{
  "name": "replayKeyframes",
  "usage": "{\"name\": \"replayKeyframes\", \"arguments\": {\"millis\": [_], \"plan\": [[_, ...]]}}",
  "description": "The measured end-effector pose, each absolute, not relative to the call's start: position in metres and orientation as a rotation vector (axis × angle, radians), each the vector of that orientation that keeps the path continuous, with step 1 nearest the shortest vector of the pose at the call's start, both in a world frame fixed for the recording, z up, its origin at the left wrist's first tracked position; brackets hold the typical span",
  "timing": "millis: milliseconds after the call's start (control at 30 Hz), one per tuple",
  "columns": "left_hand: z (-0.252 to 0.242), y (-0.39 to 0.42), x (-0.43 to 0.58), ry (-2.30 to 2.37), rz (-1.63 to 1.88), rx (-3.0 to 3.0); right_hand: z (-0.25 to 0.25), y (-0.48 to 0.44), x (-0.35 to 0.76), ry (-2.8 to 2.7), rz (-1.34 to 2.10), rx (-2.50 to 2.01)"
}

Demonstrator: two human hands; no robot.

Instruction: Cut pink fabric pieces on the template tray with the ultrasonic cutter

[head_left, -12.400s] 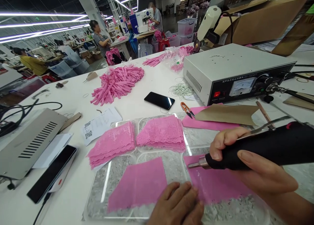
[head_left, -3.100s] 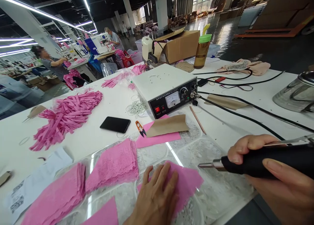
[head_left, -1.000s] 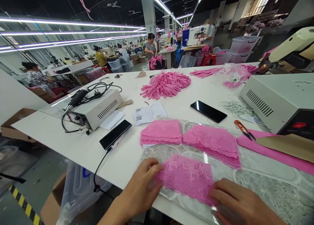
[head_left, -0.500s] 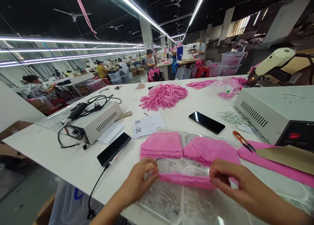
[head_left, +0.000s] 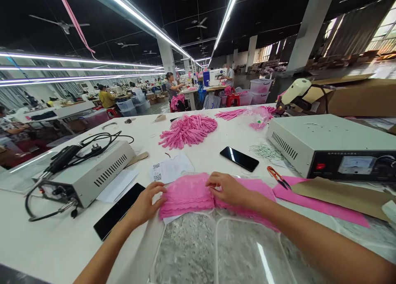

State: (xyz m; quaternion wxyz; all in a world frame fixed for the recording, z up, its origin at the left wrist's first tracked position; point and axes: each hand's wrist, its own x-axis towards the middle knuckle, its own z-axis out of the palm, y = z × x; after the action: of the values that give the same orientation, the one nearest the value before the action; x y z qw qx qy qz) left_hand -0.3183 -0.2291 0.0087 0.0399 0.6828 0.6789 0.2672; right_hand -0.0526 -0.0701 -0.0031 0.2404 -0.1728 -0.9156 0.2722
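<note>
At the left edge of a stack of pink lace fabric pieces (head_left: 185, 195), my left hand (head_left: 147, 205) pinches the top piece by its side. My right hand (head_left: 227, 189) has its fingertips closed on the same piece at the opposite corner, and its forearm crosses over a second pink lace stack (head_left: 258, 189). The top piece lies spread on the left stack, level with the layers below. Both stacks rest side by side on a clear plastic lid (head_left: 188, 249) with raised ridges. Part of the right stack is hidden by my right arm.
Phones (head_left: 239, 158) lie on the white table (head_left: 145, 141). Orange-handled thread snips (head_left: 278, 177) sit at right by a brown card (head_left: 343, 197). Grey machine boxes (head_left: 328, 131) stand either side. Beyond are a paper with printed codes (head_left: 171, 168) and a heap of pink straps (head_left: 188, 131).
Both hands have moved forward, carrying the pink lace piece from above the bare lid onto the left stack. The view has shifted right.
</note>
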Motion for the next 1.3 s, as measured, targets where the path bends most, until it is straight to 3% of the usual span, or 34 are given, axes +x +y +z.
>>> {"name": "replayKeyframes", "arguments": {"millis": [433, 800, 1067, 1300], "plan": [[-0.018, -0.141, -0.149, 1.872, 0.591, 2.367, -0.033, -0.091, 0.062, -2.538, 0.592, -0.901], [-0.021, -0.142, -0.151, 1.86, 0.547, 2.363, -0.04, -0.076, 0.061, -2.532, 0.656, -0.895], [-0.023, -0.124, -0.15, 1.866, 0.766, 2.34, -0.049, -0.062, 0.062, -2.466, 0.751, -0.935], [-0.022, -0.146, -0.167, 1.691, 0.746, 2.563, -0.034, -0.072, 0.079, -2.38, 0.674, -0.812]]}}
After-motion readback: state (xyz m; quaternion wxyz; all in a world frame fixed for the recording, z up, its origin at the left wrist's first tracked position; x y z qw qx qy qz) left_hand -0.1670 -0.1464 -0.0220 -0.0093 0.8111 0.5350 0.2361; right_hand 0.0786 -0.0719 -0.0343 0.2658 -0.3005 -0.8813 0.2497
